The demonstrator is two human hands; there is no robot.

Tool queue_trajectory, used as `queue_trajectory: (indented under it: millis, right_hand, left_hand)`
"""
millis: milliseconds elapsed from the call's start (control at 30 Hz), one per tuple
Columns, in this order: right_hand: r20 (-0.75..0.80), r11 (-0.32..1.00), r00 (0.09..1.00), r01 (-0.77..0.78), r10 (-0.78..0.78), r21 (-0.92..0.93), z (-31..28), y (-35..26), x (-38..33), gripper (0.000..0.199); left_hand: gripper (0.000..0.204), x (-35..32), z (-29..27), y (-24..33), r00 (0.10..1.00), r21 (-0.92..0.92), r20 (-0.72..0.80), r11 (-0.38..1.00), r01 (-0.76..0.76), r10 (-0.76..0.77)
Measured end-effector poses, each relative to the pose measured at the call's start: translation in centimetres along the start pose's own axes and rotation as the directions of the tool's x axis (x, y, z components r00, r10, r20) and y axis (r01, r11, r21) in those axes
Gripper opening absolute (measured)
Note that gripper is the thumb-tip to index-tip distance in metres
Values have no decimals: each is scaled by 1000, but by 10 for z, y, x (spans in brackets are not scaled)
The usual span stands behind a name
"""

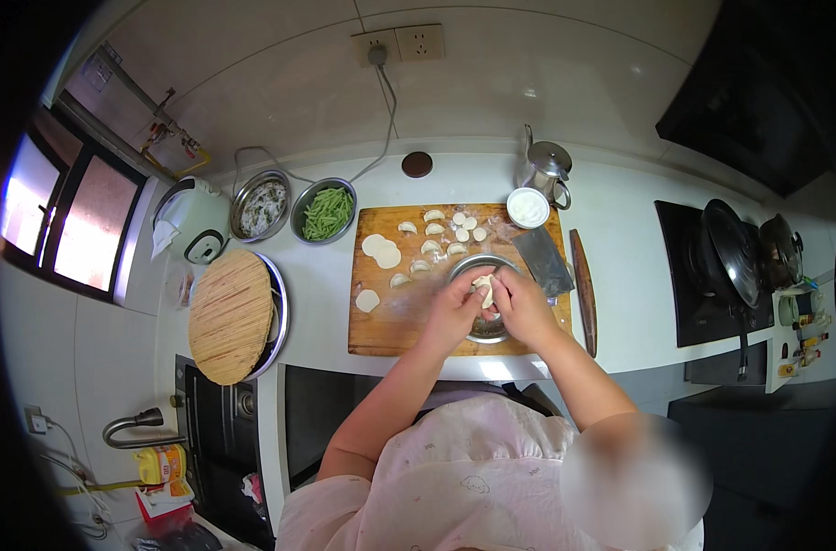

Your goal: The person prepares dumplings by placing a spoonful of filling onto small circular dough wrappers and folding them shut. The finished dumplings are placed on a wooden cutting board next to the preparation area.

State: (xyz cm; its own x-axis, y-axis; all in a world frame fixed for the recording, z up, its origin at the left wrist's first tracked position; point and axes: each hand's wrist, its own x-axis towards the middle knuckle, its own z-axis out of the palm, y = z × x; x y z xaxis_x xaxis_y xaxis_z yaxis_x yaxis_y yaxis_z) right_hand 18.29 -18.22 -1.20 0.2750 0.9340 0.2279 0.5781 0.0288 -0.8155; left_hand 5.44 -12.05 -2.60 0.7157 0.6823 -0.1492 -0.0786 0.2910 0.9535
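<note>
Looking down from my head, I have both hands together over the metal bowl (480, 303) at the near right of the wooden board (381, 326): my left hand (453, 310) and right hand (521, 308) are pinched shut on one pale dumpling (483, 292) between them, fingertips meeting on its edge so the fold gets pressed from both sides at once. I hold it right above the bowl, which seems sensible, since the filling sits there and anything that drops falls back in; my hands hide most of what is inside. Finished dumplings (433, 230) lie in loose rows at the far end of the board, well apart from my hands, and flat round wrappers (381, 250) wait to the left of them, with one more wrapper (368, 300) nearer the left edge. Just right of the bowl lies a cleaver (542, 260), and beyond it a rolling pin (584, 289) along the board's right side; both are near my right wrist. A small white bowl (528, 208) and a metal kettle (548, 170) stand behind, green beans in a bowl (325, 212) to the far left.
</note>
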Motion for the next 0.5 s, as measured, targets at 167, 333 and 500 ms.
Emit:
queue_trajectory:
  millis: [167,333,500]
  right_hand:
    - [-33,999,998,44,-45,-9,-3,4,0,18]
    - [26,999,999,38,-38,-7,-4,5,-6,17]
    - [23,997,997,71,-70,-28,-2,-1,-6,17]
  left_hand:
    - [35,1,-7,-10,996,1,-1,996,-86,86]
    - [32,-1,-2,-8,988,-155,-96,979,-132,118]
    - [28,-4,-5,-7,998,-79,-48,996,-35,31]
